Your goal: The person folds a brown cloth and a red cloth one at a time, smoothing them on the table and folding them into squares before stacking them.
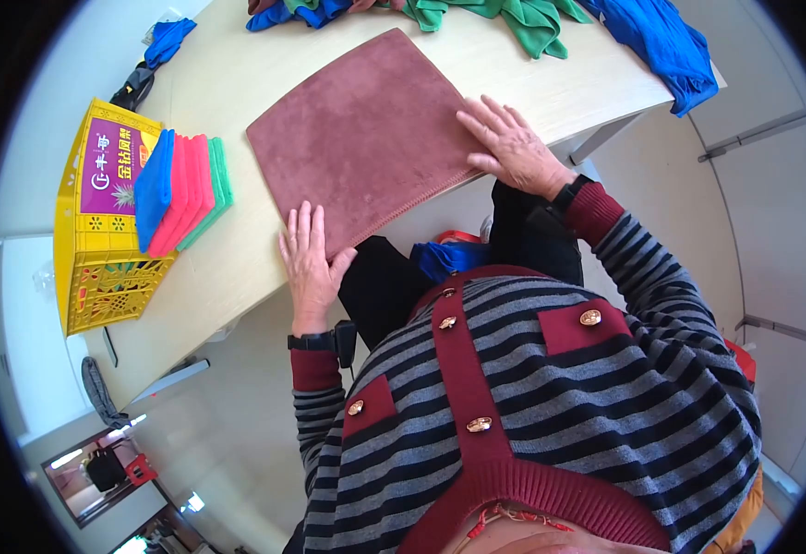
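Head view: two open hands are lying flat on a brown cloth.
The brown cloth (357, 138) is lying spread on the tabletop (214, 286), its stitched side running along the near edge. The left hand (306, 263) is resting palm down at the cloth's near-left corner, fingers apart and thumb pointing inward. The right hand (512, 152) is resting palm down at the near-right corner, fingers spreading over the cloth. Both grips are standing wide, closing on nothing. Toward the left edge of the tabletop, a yellow basket (98, 231) is standing, with blue, red and green folded cloths (186, 194) sitting against its right side. A mixed cloth pile (518, 18) is lying along the far edge, and a blue cloth (666, 46) is hanging over the right edge, near the far-right corner.
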